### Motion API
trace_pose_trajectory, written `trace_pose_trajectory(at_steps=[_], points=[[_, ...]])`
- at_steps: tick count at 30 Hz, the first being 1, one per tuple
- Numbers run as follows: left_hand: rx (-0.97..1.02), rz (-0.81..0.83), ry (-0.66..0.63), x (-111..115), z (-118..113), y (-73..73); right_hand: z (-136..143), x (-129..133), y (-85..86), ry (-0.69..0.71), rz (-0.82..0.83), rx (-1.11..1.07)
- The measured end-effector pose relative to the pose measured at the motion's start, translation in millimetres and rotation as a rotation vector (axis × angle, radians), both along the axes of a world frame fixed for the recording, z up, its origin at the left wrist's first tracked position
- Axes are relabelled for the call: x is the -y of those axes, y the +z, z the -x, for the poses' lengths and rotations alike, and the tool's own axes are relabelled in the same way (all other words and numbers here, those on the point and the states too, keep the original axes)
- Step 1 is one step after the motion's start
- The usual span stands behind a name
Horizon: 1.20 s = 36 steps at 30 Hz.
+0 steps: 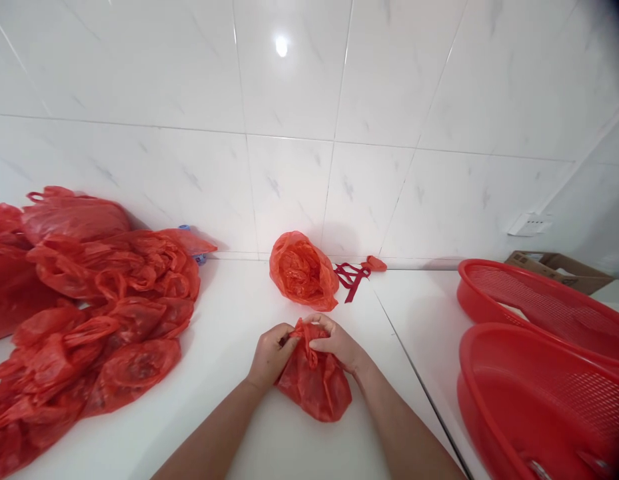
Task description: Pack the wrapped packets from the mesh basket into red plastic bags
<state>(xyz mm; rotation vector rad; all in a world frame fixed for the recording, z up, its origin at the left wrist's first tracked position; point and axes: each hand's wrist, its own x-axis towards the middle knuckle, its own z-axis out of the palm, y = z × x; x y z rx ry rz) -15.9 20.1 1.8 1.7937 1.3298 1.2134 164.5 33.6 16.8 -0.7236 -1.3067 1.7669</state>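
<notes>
A red plastic bag rests on the white table in front of me, its body bulging and its top gathered. My left hand pinches the gathered neck from the left, thumb against fingers. From the right, my right hand grips the same neck, with thumb and fingers curled around the twisted plastic. Whatever is inside the bag cannot be made out. Just beyond my hands sits an open red plastic bag with crumpled red plastic inside it.
A heap of red plastic bags covers the table's left side. Dark red ribbon lies by the tiled wall. Two red plastic baskets stand at the right, near a cardboard box. A seam runs along the table.
</notes>
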Motion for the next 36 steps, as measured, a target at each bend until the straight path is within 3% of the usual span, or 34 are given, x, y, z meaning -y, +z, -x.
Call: trace_pose_trajectory(at_steps=[7, 9, 13, 18, 20, 23, 27, 30, 32, 34, 36], points=[[-0.069, -0.04, -0.056, -4.9, -3.3, 1.5, 12.6, -7.4, -12.3, -0.565, -0.308, 0.634], [-0.121, -0.054, -0.087, -6.1, -4.1, 1.6, 15.3, -10.8, -16.0, -0.637, -0.322, 0.705], [-0.171, -0.072, -0.113, -6.0, -3.8, 2.0, 13.5, -16.3, -15.7, -0.571, -0.259, 0.527], [-0.148, -0.159, -0.101, -6.7, -1.7, 5.3, -4.2, -18.9, -13.3, -0.279, -0.005, 0.083], [-0.171, -0.281, -0.058, -4.9, -2.3, 9.2, -11.1, -21.2, -16.3, -0.328, 0.038, 0.004], [-0.249, -0.496, -0.054, 8.5, -6.7, 20.0, -17.4, -27.6, -23.3, -0.534, -0.086, 0.253], [-0.336, -0.652, -0.3, 50.8, -15.9, 40.1, -20.4, -36.0, -28.4, -0.676, -0.221, 0.482], [-0.367, -0.624, -0.523, 82.7, -21.0, 51.6, -19.9, -37.9, -28.8, -0.707, -0.296, 0.555], [-0.354, -0.59, -0.601, 93.1, -22.6, 56.9, -18.8, -37.7, -29.4, -0.679, -0.33, 0.581], [-0.313, -0.53, -0.605, 93.2, -22.7, 61.5, -17.8, -37.2, -30.7, -0.643, -0.358, 0.625], [-0.242, -0.452, -0.512, 86.1, -22.8, 64.9, -17.6, -36.7, -31.6, -0.639, -0.356, 0.67]])
